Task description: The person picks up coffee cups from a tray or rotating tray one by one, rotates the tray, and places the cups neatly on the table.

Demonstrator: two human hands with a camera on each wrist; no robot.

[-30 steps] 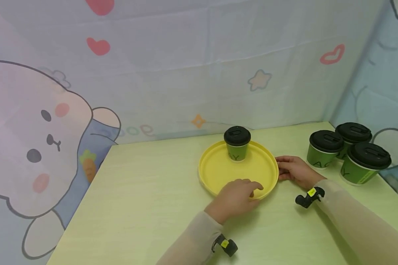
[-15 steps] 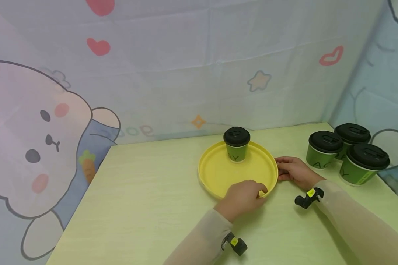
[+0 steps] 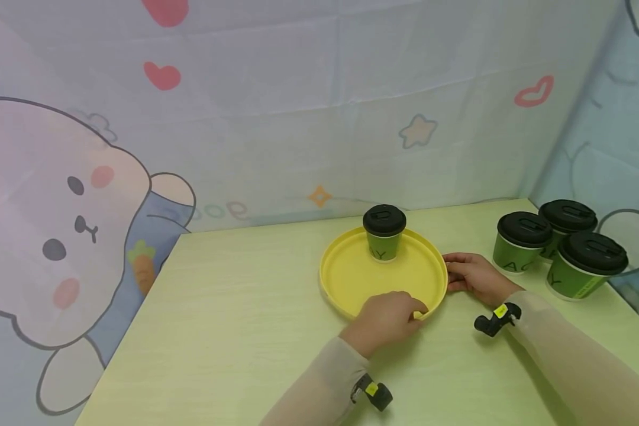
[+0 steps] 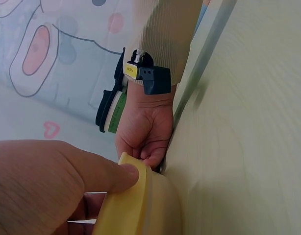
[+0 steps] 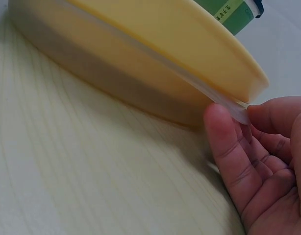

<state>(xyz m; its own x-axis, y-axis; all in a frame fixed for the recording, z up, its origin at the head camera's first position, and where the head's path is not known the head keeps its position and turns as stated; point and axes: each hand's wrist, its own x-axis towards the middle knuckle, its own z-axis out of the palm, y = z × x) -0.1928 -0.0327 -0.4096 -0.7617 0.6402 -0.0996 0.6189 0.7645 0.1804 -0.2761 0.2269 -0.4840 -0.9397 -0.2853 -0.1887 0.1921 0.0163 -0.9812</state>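
Note:
A round yellow tray with a raised rim lies on the table. Near its back stands a green paper cup with a black lid. My left hand reaches over the tray's front rim; in the left wrist view its thumb presses the tray's outer side, fingers on the inner side and partly hidden. At the tray's right edge, my right hand pinches the edge between thumb and fingers. A pale band runs under the yellow rim and ends at these fingertips.
Three more lidded green cups stand grouped at the table's right: a front-left cup, a back cup and a front-right cup. A printed curtain hangs behind the pale table.
My left hand has shifted slightly right along the front rim, and its thumb now meets the edge. My right hand, the tray and the cups stay where they were.

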